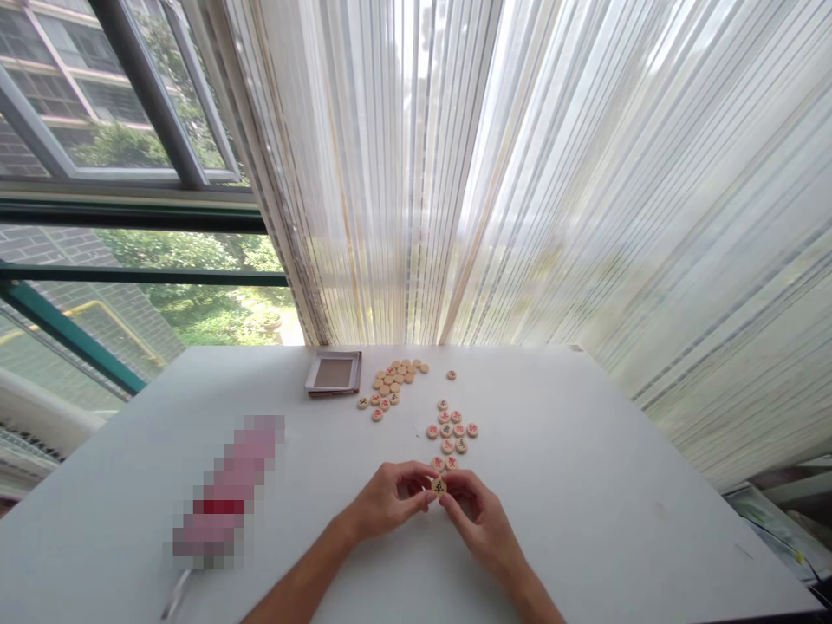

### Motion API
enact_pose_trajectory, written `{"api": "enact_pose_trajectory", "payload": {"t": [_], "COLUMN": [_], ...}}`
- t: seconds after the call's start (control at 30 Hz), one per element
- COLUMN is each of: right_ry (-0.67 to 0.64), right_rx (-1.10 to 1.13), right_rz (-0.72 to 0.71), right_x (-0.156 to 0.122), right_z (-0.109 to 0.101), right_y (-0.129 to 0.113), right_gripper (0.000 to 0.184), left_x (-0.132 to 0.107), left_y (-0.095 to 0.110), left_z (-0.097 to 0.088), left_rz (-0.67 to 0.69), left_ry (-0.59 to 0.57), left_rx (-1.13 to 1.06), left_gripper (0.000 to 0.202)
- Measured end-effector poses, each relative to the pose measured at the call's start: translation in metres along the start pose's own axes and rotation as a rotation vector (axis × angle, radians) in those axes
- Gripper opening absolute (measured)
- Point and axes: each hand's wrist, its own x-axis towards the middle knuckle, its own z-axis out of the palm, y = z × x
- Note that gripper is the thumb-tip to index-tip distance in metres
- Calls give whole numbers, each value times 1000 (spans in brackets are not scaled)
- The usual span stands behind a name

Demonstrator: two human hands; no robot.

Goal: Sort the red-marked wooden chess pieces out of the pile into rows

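The fingertips (425,476) of both hands pinch one round wooden piece (439,487), its dark-marked face turned up, just above the white table (585,451) at its near middle. The left hand (390,500) grips it from one side and the right hand (479,517) from the other, thumbs and forefingers closed on its rim; the remaining fingers seem loosely curled, though the view is too small to be sure.

The step in hand looks like handling a single piece apart from the groups. Two red-marked pieces (445,464) lie just beyond the fingers, with a red-marked cluster (451,429) behind them. Any set-down here calls for a steady, small movement so these neighbours stay put. Further off lie a larger heap of pieces (394,383), a lone piece (451,374) and a shallow box (334,373).
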Motion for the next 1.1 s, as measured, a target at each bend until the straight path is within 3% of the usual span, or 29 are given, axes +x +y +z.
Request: {"api": "enact_pose_trajectory", "payload": {"t": [0.7,1.1], "right_ry": [53,91], "right_rx": [33,-25], "right_rz": [62,109], "right_x": [1,1], "right_z": [1,-1], "right_y": [7,21], "right_gripper": [25,26], "left_x": [0,-4], "left_y": [-3,4], "left_z": [4,11], "left_rz": [29,86], "left_ry": [70,48], "left_rx": [126,188], "left_gripper": [31,27]}}
